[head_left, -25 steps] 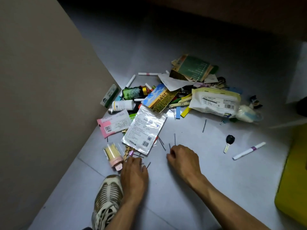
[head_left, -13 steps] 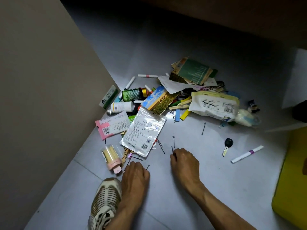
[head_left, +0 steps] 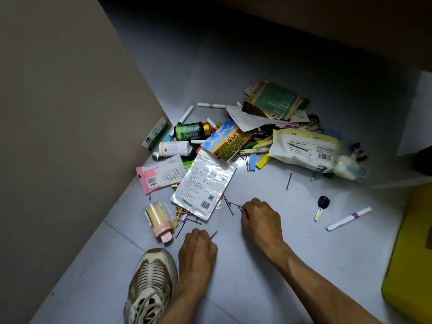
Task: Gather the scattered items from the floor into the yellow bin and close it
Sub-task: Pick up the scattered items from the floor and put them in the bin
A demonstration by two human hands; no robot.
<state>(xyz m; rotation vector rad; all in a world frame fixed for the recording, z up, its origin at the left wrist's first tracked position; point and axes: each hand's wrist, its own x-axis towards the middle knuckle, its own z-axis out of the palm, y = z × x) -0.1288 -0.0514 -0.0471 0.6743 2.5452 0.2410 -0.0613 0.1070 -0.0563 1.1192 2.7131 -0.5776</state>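
Your yellow bin [head_left: 406,265] shows only as a glossy corner at the floor's right edge, well apart from both hands. Your right hand [head_left: 261,220] pinches thin black hairpins [head_left: 235,205]; your left hand [head_left: 197,251] is curled over another hairpin [head_left: 213,235], grip unclear.

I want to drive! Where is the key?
In the head view the key lies on the floor to the right of the right hand, just left of the white marker.

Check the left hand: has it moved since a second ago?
Yes. The left hand has shifted slightly right, away from the swab jar and up against the hairpin, which lies where it did.
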